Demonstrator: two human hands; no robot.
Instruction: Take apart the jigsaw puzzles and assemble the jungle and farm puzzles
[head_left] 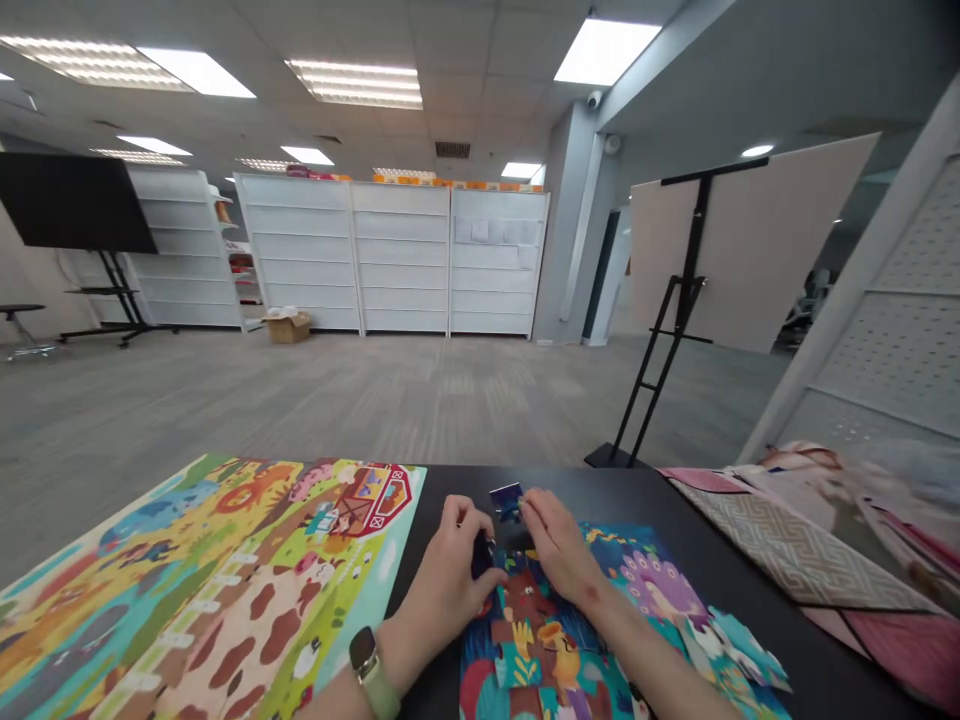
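Observation:
My right hand (556, 545) pinches a dark blue jigsaw puzzle piece (505, 500) at its right edge, above the far part of the puzzle. Just left of it, my left hand (454, 565) is closed with thumb and fingers around another dark puzzle piece (481, 553), mostly hidden by the fingers. Below both hands lies a partly joined jigsaw puzzle (547, 655) with a brown bear-like animal. A purple animal shows in the section (660, 588) to the right, partly behind my right forearm. Several loose teal pieces (742, 645) overlap at its right side.
A large farm-animal picture sheet (262, 600) covers the left of the black table (592, 492). Fabric items and a patterned cloth (810, 550) lie at the right edge. Beyond stand a black easel stand (675, 310), white shelves (401, 260), a cardboard box (288, 327) and a screen (75, 202).

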